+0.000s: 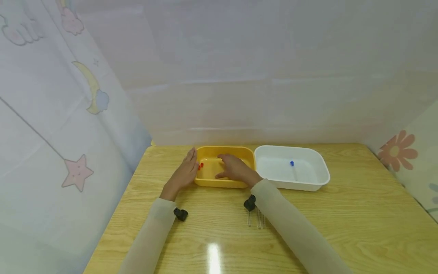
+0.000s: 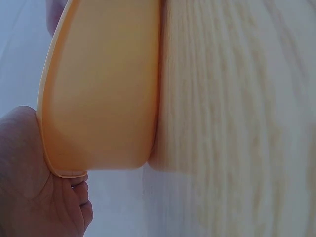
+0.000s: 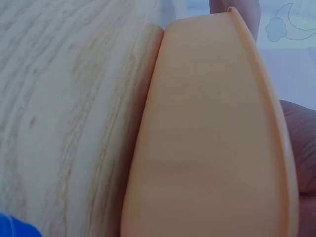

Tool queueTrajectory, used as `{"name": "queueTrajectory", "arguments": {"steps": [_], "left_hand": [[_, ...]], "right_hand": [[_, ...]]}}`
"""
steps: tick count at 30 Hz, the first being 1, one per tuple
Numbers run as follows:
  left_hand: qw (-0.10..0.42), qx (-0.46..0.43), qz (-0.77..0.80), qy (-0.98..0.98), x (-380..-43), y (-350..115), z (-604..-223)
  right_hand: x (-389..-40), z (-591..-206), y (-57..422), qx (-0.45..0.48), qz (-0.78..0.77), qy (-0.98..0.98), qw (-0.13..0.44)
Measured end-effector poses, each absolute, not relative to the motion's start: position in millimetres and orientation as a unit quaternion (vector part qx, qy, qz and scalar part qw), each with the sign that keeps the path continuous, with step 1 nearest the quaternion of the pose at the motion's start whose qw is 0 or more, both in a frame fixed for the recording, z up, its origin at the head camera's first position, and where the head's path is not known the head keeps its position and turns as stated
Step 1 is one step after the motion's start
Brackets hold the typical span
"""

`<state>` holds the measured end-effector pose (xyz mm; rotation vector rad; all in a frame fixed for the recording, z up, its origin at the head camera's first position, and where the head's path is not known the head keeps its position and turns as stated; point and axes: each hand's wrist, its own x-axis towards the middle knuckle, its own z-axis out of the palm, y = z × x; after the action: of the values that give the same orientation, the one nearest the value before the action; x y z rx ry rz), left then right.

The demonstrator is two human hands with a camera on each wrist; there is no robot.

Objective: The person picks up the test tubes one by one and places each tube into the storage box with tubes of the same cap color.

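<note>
My left hand (image 1: pixel 184 173) lies along the left end of a yellow tray (image 1: pixel 224 183), its fingers straight and touching the rim. In the left wrist view, the palm and fingers are at the tray's corner. My right hand (image 1: pixel 236 168) reaches over the front rim into that tray, thumb and forefinger apart with nothing seen between them; its other fingers are hidden. Beside the left fingers, small red caps (image 1: pixel 202 165) sit inside the tray at its left end. The right wrist view shows mostly the tray's outer wall (image 3: pixel 207 123).
A white tray (image 1: pixel 316 186) stands right of the yellow one and holds a clear tube with a blue cap (image 1: pixel 292 163). Several clear tubes (image 1: pixel 259 220) lie on the wooden table (image 1: pixel 191 243) under my right wrist, partly hidden. A pale curtain (image 1: pixel 222 95) hangs behind the table.
</note>
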<state>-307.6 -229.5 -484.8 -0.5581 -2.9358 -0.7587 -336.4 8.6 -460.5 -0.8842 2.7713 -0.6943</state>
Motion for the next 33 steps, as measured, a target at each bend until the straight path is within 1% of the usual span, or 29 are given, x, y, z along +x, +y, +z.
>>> {"name": "queueTrajectory", "arguments": {"steps": [10, 17, 29, 33], "left_hand": [[0.030, -0.181, -0.250, -0.951, -309, -230, -485], [0.016, -0.179, -0.239, -0.954, -308, -231, -484], [0.015, -0.185, -0.241, -0.953, -307, -232, -486], [0.017, -0.186, -0.244, -0.952, -307, -232, -486]], "right_hand": [[-324, -447, 17, -0.303, -0.232, 0.923, 0.054], [-319, -444, 22, -0.308, -0.229, 0.922, 0.045], [-306, -445, 31, -0.311, -0.244, 0.918, 0.027], [-303, -446, 34, -0.312, -0.244, 0.918, 0.011]]}}
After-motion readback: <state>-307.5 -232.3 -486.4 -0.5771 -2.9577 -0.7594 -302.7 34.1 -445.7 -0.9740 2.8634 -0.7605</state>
